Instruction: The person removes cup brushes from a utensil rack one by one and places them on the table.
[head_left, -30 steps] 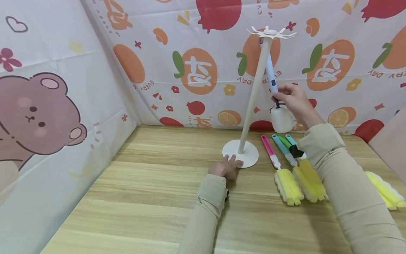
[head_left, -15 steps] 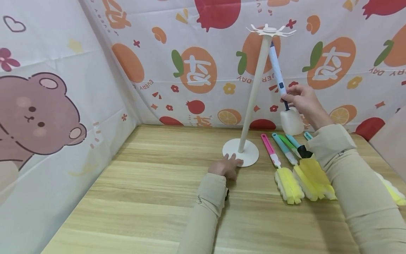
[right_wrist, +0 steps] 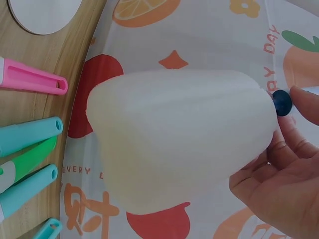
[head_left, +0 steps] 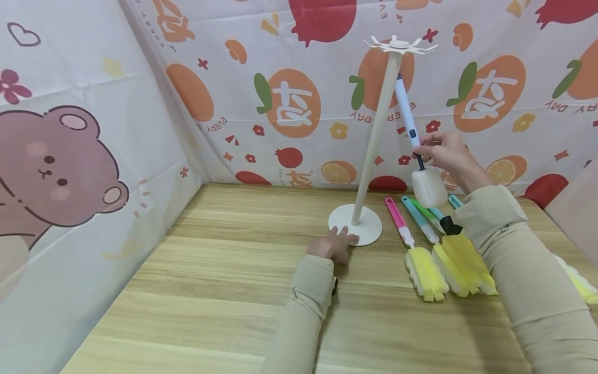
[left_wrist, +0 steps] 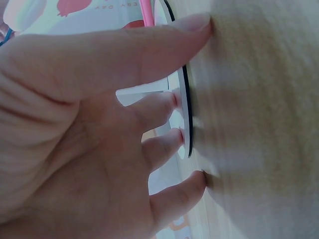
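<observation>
My right hand (head_left: 446,150) pinches a sponge bottle brush (head_left: 406,111) near the bottom of its light blue handle. Its white sponge head (right_wrist: 179,134) points down, and the dark upper tip is just below the hook ring (head_left: 401,45) of a white stand, beside the pole (head_left: 376,140). My left hand (head_left: 333,246) reaches over the stand's round base (head_left: 371,226). In the left wrist view, two fingertips touch the base's rim, while the thumb (left_wrist: 149,52) and another finger reach the table.
Several more sponge brushes lie right of the stand, among them a pink-handled one (head_left: 397,218) and a teal-handled one (head_left: 418,218), with yellow-and-white heads. A green handle (head_left: 425,212) lies among them. Behind the wooden table (head_left: 224,259) hangs a fruit-print cloth (head_left: 224,41).
My right hand first moved right, bringing the brush out from behind the pole. It then lowered the brush slightly, its tip dropping away from the hook ring. My left hand stayed on the base.
</observation>
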Action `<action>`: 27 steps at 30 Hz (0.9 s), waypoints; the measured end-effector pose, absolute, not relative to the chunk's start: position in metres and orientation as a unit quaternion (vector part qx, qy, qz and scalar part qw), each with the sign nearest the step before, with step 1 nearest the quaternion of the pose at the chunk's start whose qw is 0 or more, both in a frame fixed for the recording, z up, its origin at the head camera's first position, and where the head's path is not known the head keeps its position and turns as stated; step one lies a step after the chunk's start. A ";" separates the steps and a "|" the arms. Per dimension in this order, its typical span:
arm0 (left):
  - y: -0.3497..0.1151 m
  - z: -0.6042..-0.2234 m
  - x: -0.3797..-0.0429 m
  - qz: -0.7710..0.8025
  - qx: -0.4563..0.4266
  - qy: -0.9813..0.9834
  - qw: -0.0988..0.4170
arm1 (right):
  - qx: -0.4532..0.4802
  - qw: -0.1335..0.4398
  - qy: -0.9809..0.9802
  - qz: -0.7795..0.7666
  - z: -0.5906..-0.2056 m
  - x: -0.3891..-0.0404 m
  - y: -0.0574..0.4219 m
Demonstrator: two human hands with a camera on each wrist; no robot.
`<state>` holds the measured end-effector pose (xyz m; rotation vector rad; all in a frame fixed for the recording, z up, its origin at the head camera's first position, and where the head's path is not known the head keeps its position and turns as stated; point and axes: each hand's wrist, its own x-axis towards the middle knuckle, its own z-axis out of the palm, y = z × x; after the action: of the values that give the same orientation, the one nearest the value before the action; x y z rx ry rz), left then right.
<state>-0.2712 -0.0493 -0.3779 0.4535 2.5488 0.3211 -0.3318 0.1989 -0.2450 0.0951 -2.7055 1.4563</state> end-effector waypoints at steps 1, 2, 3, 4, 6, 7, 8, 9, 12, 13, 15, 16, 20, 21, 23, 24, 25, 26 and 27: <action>-0.049 -0.378 -0.271 0.119 0.168 0.942 0.264 | 0.033 0.034 -0.880 0.472 -0.245 -0.332 0.199; -0.049 -0.378 -0.271 0.120 0.167 0.942 0.264 | 0.034 0.034 -0.881 0.471 -0.245 -0.331 0.200; -0.049 -0.378 -0.271 0.121 0.167 0.942 0.264 | 0.034 0.034 -0.882 0.469 -0.246 -0.331 0.200; -0.049 -0.378 -0.271 0.121 0.167 0.942 0.263 | 0.035 0.035 -0.883 0.467 -0.246 -0.331 0.200; -0.049 -0.378 -0.271 0.120 0.167 0.943 0.264 | 0.038 0.037 -0.885 0.463 -0.247 -0.330 0.201; -0.049 -0.378 -0.271 0.120 0.167 0.943 0.263 | 0.038 0.038 -0.886 0.461 -0.247 -0.330 0.201; -0.049 -0.378 -0.271 0.119 0.167 0.943 0.263 | 0.039 0.040 -0.887 0.459 -0.247 -0.329 0.202; -0.049 -0.378 -0.271 0.119 0.167 0.943 0.263 | 0.040 0.042 -0.888 0.456 -0.247 -0.329 0.202; -0.048 -0.377 -0.271 0.116 0.168 0.943 0.263 | 0.041 0.046 -0.890 0.451 -0.247 -0.328 0.204; -0.048 -0.377 -0.271 0.117 0.167 0.943 0.264 | 0.042 0.047 -0.891 0.450 -0.247 -0.327 0.205; -0.048 -0.377 -0.271 0.115 0.168 0.943 0.263 | 0.045 0.043 -0.891 0.450 -0.246 -0.326 0.205; -0.048 -0.377 -0.271 0.114 0.168 0.943 0.263 | 0.046 0.041 -0.891 0.450 -0.246 -0.326 0.206; -0.049 -0.376 -0.271 0.112 0.170 0.944 0.260 | 0.055 0.030 -0.892 0.448 -0.244 -0.325 0.207; -0.049 -0.376 -0.271 0.112 0.170 0.944 0.260 | 0.055 0.027 -0.891 0.449 -0.244 -0.325 0.208; -0.049 -0.376 -0.270 0.112 0.169 0.944 0.260 | 0.053 0.022 -0.890 0.452 -0.244 -0.324 0.209; -0.049 -0.376 -0.270 0.112 0.169 0.944 0.259 | 0.050 0.018 -0.889 0.454 -0.244 -0.323 0.209; -0.049 -0.376 -0.270 0.112 0.169 0.945 0.258 | 0.047 0.016 -0.890 0.454 -0.244 -0.323 0.210; -0.049 -0.377 -0.270 0.112 0.168 0.945 0.258 | 0.045 0.012 -0.889 0.455 -0.244 -0.322 0.211; -0.049 -0.377 -0.270 0.112 0.169 0.945 0.258 | 0.043 0.009 -0.890 0.455 -0.245 -0.322 0.211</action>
<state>-0.2702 -0.0491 -0.3767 0.4574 2.5607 0.3035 -0.3221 0.2114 -0.2447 0.1345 -2.7787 1.4202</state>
